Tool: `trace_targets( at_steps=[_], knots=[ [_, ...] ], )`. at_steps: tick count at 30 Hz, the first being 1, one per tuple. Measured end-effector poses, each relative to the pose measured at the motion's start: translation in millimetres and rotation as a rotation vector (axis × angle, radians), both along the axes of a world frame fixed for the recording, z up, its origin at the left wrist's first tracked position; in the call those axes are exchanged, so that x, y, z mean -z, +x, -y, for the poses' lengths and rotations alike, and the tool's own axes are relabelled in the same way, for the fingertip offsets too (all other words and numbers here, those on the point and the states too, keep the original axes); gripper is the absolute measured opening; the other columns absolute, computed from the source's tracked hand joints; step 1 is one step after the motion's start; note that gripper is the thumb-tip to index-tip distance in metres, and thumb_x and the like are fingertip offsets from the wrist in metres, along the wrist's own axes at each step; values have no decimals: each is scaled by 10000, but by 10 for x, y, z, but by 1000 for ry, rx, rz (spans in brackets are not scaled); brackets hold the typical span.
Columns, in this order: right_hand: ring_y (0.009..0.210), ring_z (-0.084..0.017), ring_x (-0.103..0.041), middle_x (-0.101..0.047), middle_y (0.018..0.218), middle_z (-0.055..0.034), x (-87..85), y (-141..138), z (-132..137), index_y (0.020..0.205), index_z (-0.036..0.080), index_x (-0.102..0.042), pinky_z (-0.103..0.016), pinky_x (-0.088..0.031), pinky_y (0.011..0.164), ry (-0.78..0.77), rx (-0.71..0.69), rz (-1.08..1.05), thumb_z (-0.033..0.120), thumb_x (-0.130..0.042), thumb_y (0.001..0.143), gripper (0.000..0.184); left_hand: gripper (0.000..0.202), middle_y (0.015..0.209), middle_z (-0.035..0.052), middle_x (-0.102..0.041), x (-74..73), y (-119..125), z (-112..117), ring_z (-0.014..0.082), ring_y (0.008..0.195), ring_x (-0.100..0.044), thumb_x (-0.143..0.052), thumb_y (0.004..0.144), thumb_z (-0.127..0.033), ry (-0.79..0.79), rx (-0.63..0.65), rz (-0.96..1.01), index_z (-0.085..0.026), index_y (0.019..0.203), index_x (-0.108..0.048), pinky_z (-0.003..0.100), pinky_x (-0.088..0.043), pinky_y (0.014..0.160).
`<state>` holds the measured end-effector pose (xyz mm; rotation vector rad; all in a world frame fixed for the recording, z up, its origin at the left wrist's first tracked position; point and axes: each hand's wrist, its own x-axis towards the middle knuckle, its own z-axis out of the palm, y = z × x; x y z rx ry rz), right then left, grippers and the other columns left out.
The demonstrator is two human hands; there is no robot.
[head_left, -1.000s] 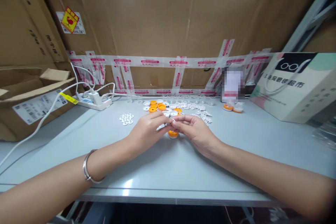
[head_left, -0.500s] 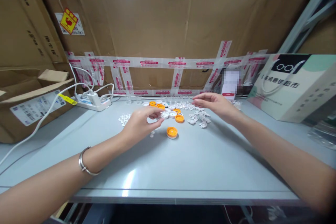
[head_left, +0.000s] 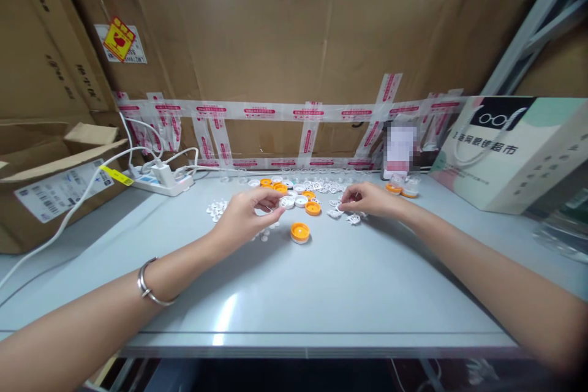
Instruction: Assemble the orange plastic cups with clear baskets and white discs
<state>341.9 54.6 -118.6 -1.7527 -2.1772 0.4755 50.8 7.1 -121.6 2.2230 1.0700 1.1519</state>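
Observation:
My left hand [head_left: 257,211] hovers over the table, thumb and fingers curled in a pinch at a small white round plastic piece [head_left: 287,202]. My right hand [head_left: 362,199] is lowered to a loose pile of white openwork plastic pieces [head_left: 335,214], its fingertips closed at one of them. Between the hands, nearer me, an orange round cap [head_left: 300,232] with a white base stands by itself. Behind it are more orange caps [head_left: 313,208] and a white cap [head_left: 301,201]. Tiny white pieces [head_left: 217,211] lie left of my left hand, others partly hidden below it.
Clear round parts [head_left: 408,187] with orange bases sit at the back right, before a blurred-out phone-like object [head_left: 400,150]. A paper bag [head_left: 500,153] stands right. Left are a power strip [head_left: 160,180] with white cables and an open cardboard box [head_left: 59,177]. Large cardboard forms the back.
My right hand has come down and nearer, from above the back pieces to the white openwork pile. Its fingers have closed. My left hand stays nearly still.

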Motion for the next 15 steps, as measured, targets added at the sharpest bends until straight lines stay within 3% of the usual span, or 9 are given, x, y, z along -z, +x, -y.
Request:
trace_targets(
  at_steps=[4,10,15],
  knots=[
    [633,-154,-568,-661,677,-21,23,-4,-15,692,177,-658,-238,-389,531,-38,16,-75,390,-652,622,224,259,896,51,-680,3,0,-1,137,735,-641,-587,777,-277,7,9,-9,-152,1000,-629,262,-545,695],
    [638,-161,-575,-657,657,-28,-65,-10,15,636,179,-635,-252,-405,555,23,73,-195,370,-692,594,204,262,901,56,-678,14,0,9,143,746,-641,-583,773,-268,3,19,11,-153,1003,-631,272,-545,706],
    [656,-164,-605,-664,677,-37,-98,-63,81,646,178,-575,-267,-441,597,17,90,-451,339,-724,583,228,245,855,56,-685,23,12,-25,146,741,-646,-593,758,-262,-153,56,120,-145,969,-638,272,-545,705]
  ],
)
